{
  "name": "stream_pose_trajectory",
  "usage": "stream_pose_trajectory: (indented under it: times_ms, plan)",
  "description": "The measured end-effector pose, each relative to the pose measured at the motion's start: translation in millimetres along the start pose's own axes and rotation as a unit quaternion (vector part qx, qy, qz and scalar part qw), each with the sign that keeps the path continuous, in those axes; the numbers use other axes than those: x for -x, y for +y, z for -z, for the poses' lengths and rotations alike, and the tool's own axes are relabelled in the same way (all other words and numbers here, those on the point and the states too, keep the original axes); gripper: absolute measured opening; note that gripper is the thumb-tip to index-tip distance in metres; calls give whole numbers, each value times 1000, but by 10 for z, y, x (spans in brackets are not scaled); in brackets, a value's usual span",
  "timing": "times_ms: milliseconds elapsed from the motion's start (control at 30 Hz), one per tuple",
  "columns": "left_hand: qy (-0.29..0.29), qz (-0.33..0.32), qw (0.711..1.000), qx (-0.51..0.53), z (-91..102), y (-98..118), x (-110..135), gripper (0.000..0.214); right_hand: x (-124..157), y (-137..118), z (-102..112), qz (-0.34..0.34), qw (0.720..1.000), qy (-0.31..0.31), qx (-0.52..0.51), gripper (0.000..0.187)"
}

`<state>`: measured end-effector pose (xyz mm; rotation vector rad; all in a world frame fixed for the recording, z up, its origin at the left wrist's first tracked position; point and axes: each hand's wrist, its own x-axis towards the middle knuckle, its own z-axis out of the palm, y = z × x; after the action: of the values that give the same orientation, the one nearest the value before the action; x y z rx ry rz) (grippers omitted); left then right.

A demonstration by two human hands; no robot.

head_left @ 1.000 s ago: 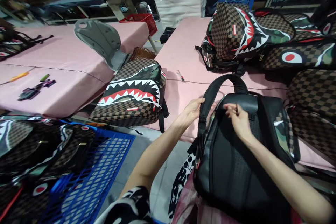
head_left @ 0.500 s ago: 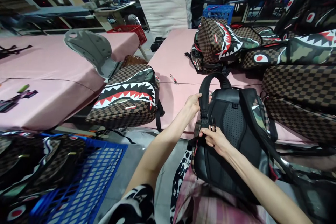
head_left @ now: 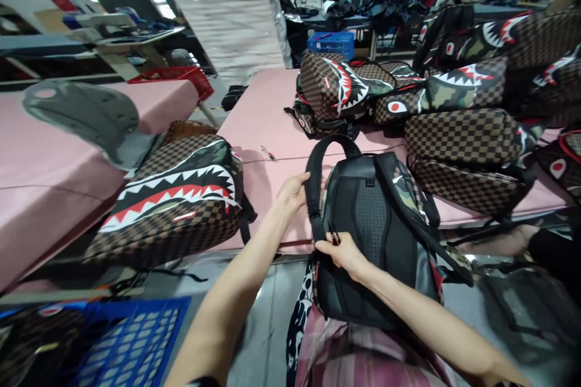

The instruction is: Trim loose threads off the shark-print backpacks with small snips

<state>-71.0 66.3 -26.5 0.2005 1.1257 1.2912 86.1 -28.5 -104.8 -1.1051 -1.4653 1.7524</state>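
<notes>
A black backpack (head_left: 358, 217) stands upright in front of me with its padded back panel facing me. My left hand (head_left: 294, 191) is closed around the edge of its left shoulder strap (head_left: 314, 178), fingertips hidden behind it. My right hand (head_left: 342, 252) pinches the lower end of that strap, by the buckle. Small dark loops, like the handles of scissors, show at the right fingers; their blades cannot be made out. The other shoulder strap (head_left: 403, 211) hangs along the bag's right side.
A shark-mouth checkered backpack (head_left: 181, 193) lies left, near a grey chair back (head_left: 86, 112). More checkered bags (head_left: 463, 133) are piled right on the pink table (head_left: 258, 109), where a pen (head_left: 269, 153) lies. A blue crate (head_left: 136, 338) stands lower left. Another person's arm (head_left: 503, 240) reaches in at right.
The view has swung to the right, so things sit further left in the picture. Both hands keep their hold on the strap. Another person's arm now shows more clearly at right.
</notes>
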Motion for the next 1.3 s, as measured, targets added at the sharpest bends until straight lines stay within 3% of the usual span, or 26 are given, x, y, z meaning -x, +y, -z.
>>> stream_pose_trajectory:
  times_ms: [100, 167, 200, 233, 267, 300, 333, 367, 433, 500, 567, 700, 833, 967, 1033, 1133, 1233, 1300]
  plan:
    - [42, -110, 988, -101, 238, 110, -10, 34, -87, 60, 273, 47, 994, 66, 70, 25]
    - [75, -212, 953, -203, 351, 64, -28, 37, -238, 75, 551, 64, 983, 130, 111, 34]
    - [86, -282, 912, -286, 365, -18, -43, 38, -336, 72, 699, 70, 976, 160, 128, 38]
    - [80, -356, 849, -383, 338, -139, -67, 37, -442, 61, 843, 76, 968, 188, 147, 41]
    - [51, -425, 758, -491, 270, -291, -103, 36, -549, 41, 981, 86, 959, 213, 169, 42]
    - [8, -473, 663, -580, 163, -461, -155, 33, -649, 13, 1112, 97, 948, 233, 193, 42]
    - [-77, -488, 583, -646, 26, -632, -222, 29, -738, -23, 1237, 110, 937, 248, 220, 42]
    - [-151, -470, 519, -698, -131, -785, -305, 30, -810, -65, 1359, 124, 926, 256, 249, 40]
    - [-131, -419, 477, -761, -440, -989, -502, 32, -908, -157, 1606, 149, 904, 247, 314, 34]
    - [-93, -378, 478, -787, -666, -1031, -707, 33, -959, -239, 1855, 157, 885, 217, 382, 30]
    - [-101, -355, 486, -792, -766, -962, -876, 32, -990, -297, 2079, 145, 866, 179, 444, 26]
    - [-164, -328, 497, -787, -687, -852, -975, 30, -1018, -348, 2313, 118, 832, 75, 536, 14]
    - [-185, -355, 521, -754, -490, -990, -816, 15, -908, -376, 2273, 122, 801, -36, 586, 20]
    - [-180, -357, 591, -700, -398, -1027, -707, 2, -691, -357, 2148, 146, 695, -85, 698, 13]
    - [-207, -317, 622, -685, -440, -930, -714, 15, -602, -331, 2092, 169, 665, -94, 722, 22]
    - [-193, -228, 637, -711, -612, -749, -782, 31, -522, -310, 2021, 215, 656, -106, 715, 28]
    - [-101, -137, 608, -775, -830, -675, -886, 34, -472, -330, 1957, 242, 662, -114, 700, 27]
    - [-71, -107, 596, -793, -940, -697, -948, 37, -435, -350, 1923, 244, 669, -123, 692, 24]
